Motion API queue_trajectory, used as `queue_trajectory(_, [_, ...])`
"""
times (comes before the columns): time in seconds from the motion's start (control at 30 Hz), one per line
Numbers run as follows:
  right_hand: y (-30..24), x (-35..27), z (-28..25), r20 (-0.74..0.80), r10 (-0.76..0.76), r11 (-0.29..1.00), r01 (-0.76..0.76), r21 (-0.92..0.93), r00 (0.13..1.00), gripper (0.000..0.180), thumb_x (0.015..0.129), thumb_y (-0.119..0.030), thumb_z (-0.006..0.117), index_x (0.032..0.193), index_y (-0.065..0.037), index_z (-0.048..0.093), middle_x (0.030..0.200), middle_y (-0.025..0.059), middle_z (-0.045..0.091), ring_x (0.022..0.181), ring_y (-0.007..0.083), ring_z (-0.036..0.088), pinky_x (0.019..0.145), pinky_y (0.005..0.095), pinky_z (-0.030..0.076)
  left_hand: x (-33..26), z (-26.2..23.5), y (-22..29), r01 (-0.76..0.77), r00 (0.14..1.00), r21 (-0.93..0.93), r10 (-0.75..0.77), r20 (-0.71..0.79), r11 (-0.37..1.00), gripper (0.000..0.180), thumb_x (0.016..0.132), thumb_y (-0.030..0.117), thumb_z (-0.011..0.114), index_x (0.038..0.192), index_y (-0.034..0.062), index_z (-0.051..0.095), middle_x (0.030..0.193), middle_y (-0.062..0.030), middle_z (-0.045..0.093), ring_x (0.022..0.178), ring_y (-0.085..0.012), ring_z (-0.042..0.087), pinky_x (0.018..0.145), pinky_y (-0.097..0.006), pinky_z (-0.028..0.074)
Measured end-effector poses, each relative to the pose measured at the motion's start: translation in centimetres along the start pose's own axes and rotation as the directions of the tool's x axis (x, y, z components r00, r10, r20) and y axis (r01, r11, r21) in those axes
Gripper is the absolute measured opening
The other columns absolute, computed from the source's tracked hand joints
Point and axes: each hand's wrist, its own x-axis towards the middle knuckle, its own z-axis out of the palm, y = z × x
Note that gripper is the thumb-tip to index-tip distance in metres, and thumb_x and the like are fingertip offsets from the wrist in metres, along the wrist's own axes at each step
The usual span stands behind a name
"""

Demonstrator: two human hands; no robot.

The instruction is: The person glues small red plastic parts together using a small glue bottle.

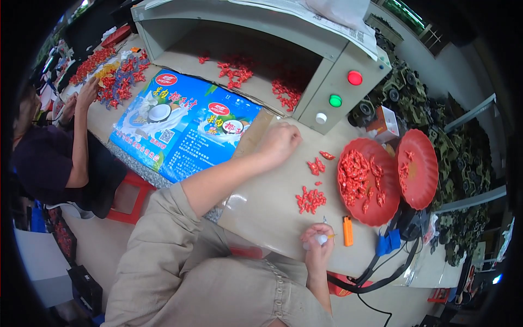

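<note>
My left hand [279, 140] rests on the table with fingers curled, next to the flattened cardboard strip [251, 136]; whether it holds anything is hidden. My right hand [318, 242] is near the table's front edge, closed on a small white tube-like tool [321, 239] with a thin tip. A small heap of red plastic parts [310, 199] lies between the hands, and a few more red parts [317, 165] sit further back. Beside my right hand lies an orange lighter [347, 230].
Two red plates [376, 210] [422, 169] at the right hold red parts. A grey machine box [327, 82] with red, green and white buttons stands behind. A blue printed sheet [182, 125] covers the table at left, where another person [60, 158] sits. Black cables [381, 267] hang off the front edge.
</note>
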Motion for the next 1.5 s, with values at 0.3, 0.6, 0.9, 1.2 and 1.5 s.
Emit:
queue_trajectory(0.3, [-0.6,0.2,0.4,0.010,-0.028,0.999,0.028,0.020,1.000,0.026,0.072,-0.010,0.045,0.097,-0.002,0.041,0.082,0.0115,0.047,0.071,0.0203,0.048,0.067,0.0352,0.043,10.7,-4.4,-6.7,0.135,0.946,0.151,-0.083,-0.312,0.979,0.015,0.073,0.013,0.056,0.081,0.0001,0.059,0.084,-0.0201,0.057,0.079,-0.0329,0.054,0.068,-0.040,0.044])
queue_trajectory(0.6, [-1.1,0.1,0.6,0.013,0.031,0.998,-0.030,-0.056,0.999,0.027,0.073,-0.008,0.049,0.098,-0.001,0.041,0.081,0.0107,0.049,0.071,0.0176,0.050,0.065,0.0313,0.043,14.9,-4.8,-8.3,0.180,0.974,0.150,-0.198,0.113,0.972,0.028,0.073,0.013,0.057,0.097,-0.0010,0.056,0.085,-0.0215,0.057,0.073,-0.0301,0.056,0.066,-0.035,0.046])
queue_trajectory(0.9, [-1.2,0.1,0.3,0.032,0.036,0.997,-0.034,-0.068,0.999,0.026,0.074,-0.004,0.048,0.098,-0.001,0.039,0.080,0.0108,0.050,0.072,0.0164,0.051,0.067,0.0299,0.043,14.6,-7.2,-8.0,0.531,0.840,-0.405,-0.396,0.372,0.745,0.032,0.081,-0.002,0.043,0.112,-0.0057,0.045,0.100,-0.0174,0.052,0.059,-0.0145,0.054,0.048,-0.024,0.049])
queue_trajectory(1.2, [-0.8,-0.1,0.4,-0.009,0.038,0.997,-0.038,-0.069,0.999,0.029,0.072,-0.009,0.054,0.097,-0.001,0.041,0.080,0.0106,0.050,0.070,0.0176,0.052,0.065,0.0313,0.044,14.8,-7.4,-8.1,0.463,0.865,-0.243,-0.375,0.332,0.852,0.026,0.078,0.006,0.053,0.104,0.0004,0.055,0.080,-0.0107,0.058,0.058,-0.0109,0.053,0.044,-0.022,0.046])
queue_trajectory(1.5, [-0.8,0.0,0.5,-0.058,0.060,0.996,-0.064,-0.067,0.996,0.029,0.070,-0.011,0.055,0.095,-0.001,0.043,0.077,0.0105,0.050,0.067,0.0183,0.051,0.064,0.0325,0.045,15.1,-5.4,-9.0,-0.155,0.955,0.349,0.049,0.293,0.924,0.026,0.073,0.016,0.056,0.096,0.0042,0.058,0.090,-0.0169,0.058,0.087,-0.0319,0.053,0.077,-0.037,0.042])
